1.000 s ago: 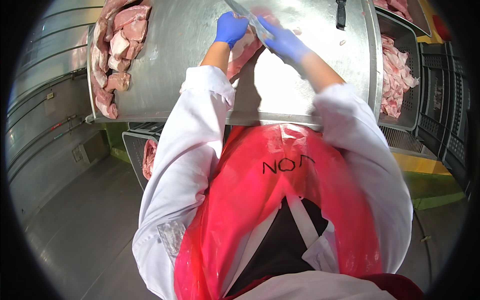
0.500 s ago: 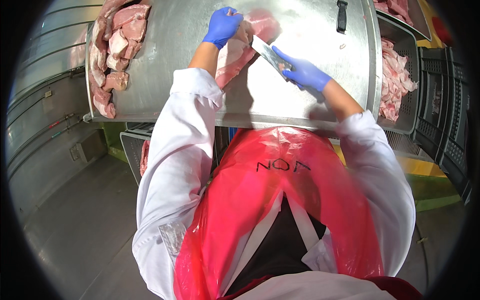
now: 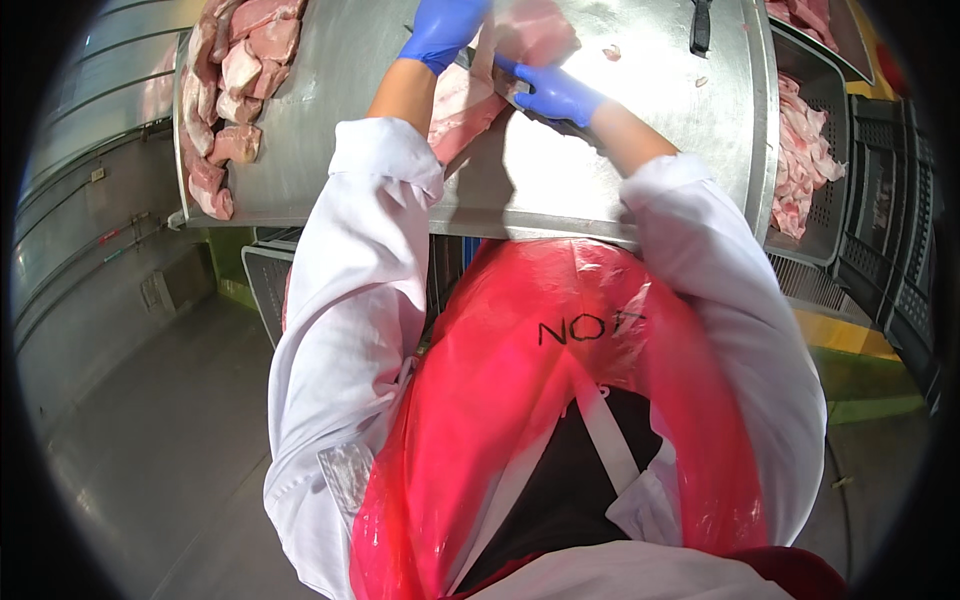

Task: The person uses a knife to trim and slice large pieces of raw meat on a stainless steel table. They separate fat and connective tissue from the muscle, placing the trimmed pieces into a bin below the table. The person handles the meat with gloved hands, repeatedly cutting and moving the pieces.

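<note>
My left hand (image 3: 440,32), in a blue glove, is closed on the upper left part of a large piece of raw meat (image 3: 466,112), pink with pale fat. The top edge of the view cuts off some of its fingers. My right hand (image 3: 560,95), also gloved in blue, grips a knife (image 3: 507,84) beside the meat's right edge. The blade points left across the meat toward my left hand and is mostly hidden by meat and glove. Below it, the meat lies on the metal table (image 3: 640,180).
Several meat pieces (image 3: 240,70) line the table's left side. Small scraps (image 3: 612,52) and a black strap-like object (image 3: 700,28) lie on the right. Beyond the right edge stands a grey crate (image 3: 835,150) holding pale trimmings (image 3: 800,160). Another crate (image 3: 268,285) sits below the table's front edge.
My right hand has moved left and up with the knife, bringing the blade from beside the meat in against it. My left hand has shifted slightly up. A small scrap now shows on the table.
</note>
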The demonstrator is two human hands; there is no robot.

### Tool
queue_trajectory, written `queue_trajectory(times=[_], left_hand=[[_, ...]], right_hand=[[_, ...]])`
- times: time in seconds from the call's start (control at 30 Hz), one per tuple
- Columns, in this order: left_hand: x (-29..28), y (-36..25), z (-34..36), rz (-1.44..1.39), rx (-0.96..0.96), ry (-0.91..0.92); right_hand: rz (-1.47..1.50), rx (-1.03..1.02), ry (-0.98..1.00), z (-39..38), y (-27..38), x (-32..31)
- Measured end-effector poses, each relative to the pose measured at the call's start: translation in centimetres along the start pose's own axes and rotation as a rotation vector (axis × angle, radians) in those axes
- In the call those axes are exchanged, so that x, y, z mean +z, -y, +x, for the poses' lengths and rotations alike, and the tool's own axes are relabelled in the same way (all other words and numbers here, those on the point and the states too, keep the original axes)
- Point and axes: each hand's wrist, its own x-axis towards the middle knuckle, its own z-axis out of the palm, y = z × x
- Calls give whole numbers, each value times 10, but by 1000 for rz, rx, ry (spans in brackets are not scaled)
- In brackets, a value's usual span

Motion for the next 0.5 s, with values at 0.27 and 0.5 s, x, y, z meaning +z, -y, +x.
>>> queue_trajectory(times=[0.27,0.5], left_hand=[[-25,-27,-32,-173,11,-142],[-124,13,-30,-394,116,-156]], right_hand=[[-198,-168,-21,-28,-19,28],[-145,-30,72,-84,-34,53]])
